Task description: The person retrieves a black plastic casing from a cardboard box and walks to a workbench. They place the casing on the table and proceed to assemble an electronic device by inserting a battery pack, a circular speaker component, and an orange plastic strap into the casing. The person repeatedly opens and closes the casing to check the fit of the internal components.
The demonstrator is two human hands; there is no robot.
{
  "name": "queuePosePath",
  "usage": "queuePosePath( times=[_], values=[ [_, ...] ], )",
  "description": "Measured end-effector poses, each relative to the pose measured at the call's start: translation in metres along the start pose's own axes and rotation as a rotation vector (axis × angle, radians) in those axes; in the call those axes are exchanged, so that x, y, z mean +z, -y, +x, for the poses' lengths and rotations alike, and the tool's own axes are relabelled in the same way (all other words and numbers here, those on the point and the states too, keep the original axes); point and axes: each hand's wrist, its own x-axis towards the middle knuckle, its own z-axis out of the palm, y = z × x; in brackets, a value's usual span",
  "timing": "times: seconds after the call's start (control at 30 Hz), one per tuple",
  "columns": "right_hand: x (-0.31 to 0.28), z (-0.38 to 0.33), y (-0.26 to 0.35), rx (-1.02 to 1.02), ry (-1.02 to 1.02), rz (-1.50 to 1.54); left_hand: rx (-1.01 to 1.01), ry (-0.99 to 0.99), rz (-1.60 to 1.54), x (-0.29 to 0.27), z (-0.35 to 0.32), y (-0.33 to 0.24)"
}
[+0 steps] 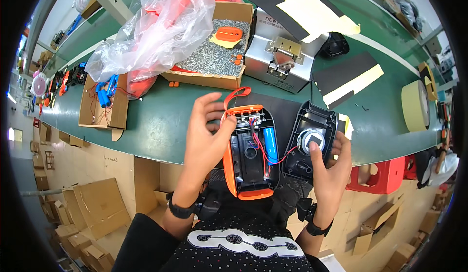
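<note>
My left hand (207,133) grips the upper left edge of an opened orange-and-black device housing (228,172). Inside it lie a blue cylindrical battery (270,145), thin red and blue wires, and small parts along the top end. A red strap (237,94) loops up from the housing's top, beside my left fingers. My right hand (333,167) is closed on the right side of a black cover half (296,161), its thumb over a round silver-white part (306,138) set inside. A red wire runs from the housing to the cover. Both halves are tilted toward me at the bench edge.
On the green bench (161,135) stand a cardboard box of screws (195,57), a silver metal machine (278,52) and a small carton with blue batteries (90,108). Clear plastic bag (156,33) covers part of the screw box. Tape roll (414,106) stands right; red stool (382,177) below.
</note>
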Motion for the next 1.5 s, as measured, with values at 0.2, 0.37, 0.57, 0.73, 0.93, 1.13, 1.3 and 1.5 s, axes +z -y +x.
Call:
queuePosePath(
  times=[0.2,0.37,0.57,0.73,0.93,1.13,1.3,1.5],
  values=[
    [0.007,-0.002,-0.013,-0.037,0.058,0.211,-0.161,0.215,0.526,-0.012,-0.033,-0.033],
    [0.010,-0.010,-0.013,-0.076,0.062,0.293,-0.026,0.200,0.516,-0.007,-0.042,-0.019],
    [0.013,-0.015,-0.009,-0.030,0.061,0.454,-0.195,0.346,0.398,-0.015,-0.032,-0.024],
    [0.010,-0.009,-0.015,0.048,0.058,0.629,-0.246,0.465,0.308,-0.024,-0.022,-0.036],
    [-0.007,-0.023,-0.008,0.344,0.284,1.120,-0.387,0.665,-0.132,-0.037,-0.007,-0.047],
    [-0.005,-0.021,-0.023,0.469,0.656,1.823,-0.662,0.521,-0.643,-0.015,-0.034,-0.028],
    [-0.017,-0.015,-0.016,0.356,0.706,1.892,-0.881,0.519,-1.003,0.002,-0.037,-0.015],
    [-0.030,-0.007,-0.011,0.274,0.646,1.803,-0.708,0.613,-1.163,0.010,-0.031,0.002]
  ],
)
